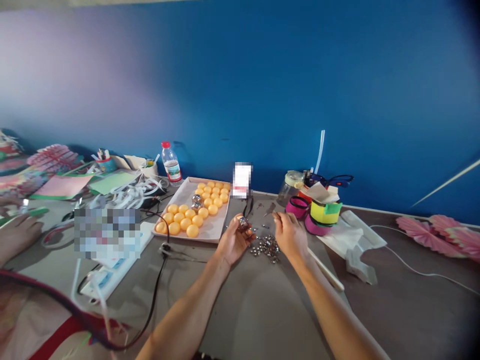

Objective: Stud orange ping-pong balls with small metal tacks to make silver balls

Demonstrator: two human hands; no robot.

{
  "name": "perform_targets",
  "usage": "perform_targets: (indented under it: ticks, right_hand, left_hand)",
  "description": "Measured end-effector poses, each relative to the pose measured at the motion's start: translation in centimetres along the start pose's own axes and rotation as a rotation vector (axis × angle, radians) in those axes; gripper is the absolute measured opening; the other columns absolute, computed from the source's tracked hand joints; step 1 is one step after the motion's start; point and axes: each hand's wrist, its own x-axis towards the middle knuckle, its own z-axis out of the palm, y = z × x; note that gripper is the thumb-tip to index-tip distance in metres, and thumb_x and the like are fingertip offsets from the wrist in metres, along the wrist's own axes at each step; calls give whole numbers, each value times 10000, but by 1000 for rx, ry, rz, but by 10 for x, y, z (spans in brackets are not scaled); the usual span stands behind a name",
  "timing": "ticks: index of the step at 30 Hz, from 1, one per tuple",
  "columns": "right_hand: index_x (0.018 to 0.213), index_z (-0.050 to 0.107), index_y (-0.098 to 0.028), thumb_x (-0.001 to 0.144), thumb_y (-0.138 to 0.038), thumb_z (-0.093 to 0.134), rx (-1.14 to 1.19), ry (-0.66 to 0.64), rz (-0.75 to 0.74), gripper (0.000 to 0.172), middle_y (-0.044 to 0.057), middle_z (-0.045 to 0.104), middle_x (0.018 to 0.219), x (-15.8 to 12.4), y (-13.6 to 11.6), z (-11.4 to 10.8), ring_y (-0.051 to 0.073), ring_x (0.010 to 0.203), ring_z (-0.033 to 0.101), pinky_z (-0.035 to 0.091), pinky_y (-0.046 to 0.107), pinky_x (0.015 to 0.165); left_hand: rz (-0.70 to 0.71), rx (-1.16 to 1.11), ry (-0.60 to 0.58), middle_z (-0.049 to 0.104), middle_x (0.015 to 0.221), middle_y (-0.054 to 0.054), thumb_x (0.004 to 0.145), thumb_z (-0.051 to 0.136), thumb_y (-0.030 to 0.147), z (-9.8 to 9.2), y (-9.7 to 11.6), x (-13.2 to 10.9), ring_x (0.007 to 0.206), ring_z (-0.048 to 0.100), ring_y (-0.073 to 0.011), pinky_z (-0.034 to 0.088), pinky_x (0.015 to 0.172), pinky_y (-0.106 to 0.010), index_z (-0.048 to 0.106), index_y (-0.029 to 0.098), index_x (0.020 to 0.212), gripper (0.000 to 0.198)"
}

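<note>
Head view: left hand (233,244), fingers clamped on round shiny silver ball (243,223), beside pile of small silver beads (267,248) on grey tabletop (255,305). Right hand (290,234) near beads, fingertips together; cannot tell if gripping anything. Shallow white tray (215,226) of orange-yellow balls (174,228) farther left.
</note>
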Motion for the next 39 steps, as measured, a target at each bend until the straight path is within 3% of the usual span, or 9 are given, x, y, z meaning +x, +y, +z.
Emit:
perform_targets:
  ticks: [6,13,17,21,26,32,36,39]
  right_hand:
    - [983,614,-180,867,-219,473,-175,-210,139,187,77,627,952,-3,22,13,179,765,576,338,303,680]
    - [988,613,-181,872,-224,468,-228,-312,190,190,95,617,986,-4,26,19,204,869,579,339,320,730]
    - [988,623,-179,870,-217,469,-215,-328,204,198,112,611,990,-5,27,20,218,909,558,342,329,755]
    - [1111,608,-192,866,-222,478,-132,-260,113,279,112,588,1052,-5,21,16,228,984,515,340,335,819]
    - [1165,605,-197,883,-277,458,-46,-409,-71,328,113,597,1061,-8,6,16,241,1038,489,335,350,864]
    - [1058,656,-194,893,-230,427,-3,-504,-76,284,101,626,1012,-10,0,25,222,1037,522,319,354,895]
    - [1038,648,-182,893,-159,403,91,-453,-47,285,75,650,993,-10,3,23,170,989,559,326,304,895]
    - [1058,637,-188,904,-205,419,133,-428,-37,267,59,653,1005,-10,3,18,155,977,566,332,286,892]
  left_hand:
    - [80,42,-18,583,750,12,745,674,186,1,5,-1,658,592,-115,489,709,-289,526,260,1110,400]
    - [97,3,-12,603,781,-10,769,635,183,0,6,1,701,596,-121,496,725,-286,534,265,1170,422]
    - [66,9,-20,638,849,-49,765,642,178,1,6,0,694,597,-117,499,716,-281,568,229,1111,357]
    - [40,-1,-11,653,895,-79,758,654,186,0,6,1,692,598,-119,511,708,-280,607,149,942,193]
    - [61,43,21,656,897,-76,751,668,195,-2,7,2,675,593,-112,517,666,-260,608,126,879,156]
    - [68,85,3,655,892,-55,731,695,211,-3,6,1,664,590,-103,518,658,-258,604,147,911,212]
    - [51,86,14,653,849,-46,733,693,215,-4,6,2,650,587,-101,517,650,-253,602,150,915,214]
    - [58,94,18,656,862,-47,731,692,208,-6,7,3,651,589,-101,517,648,-248,600,156,926,222]
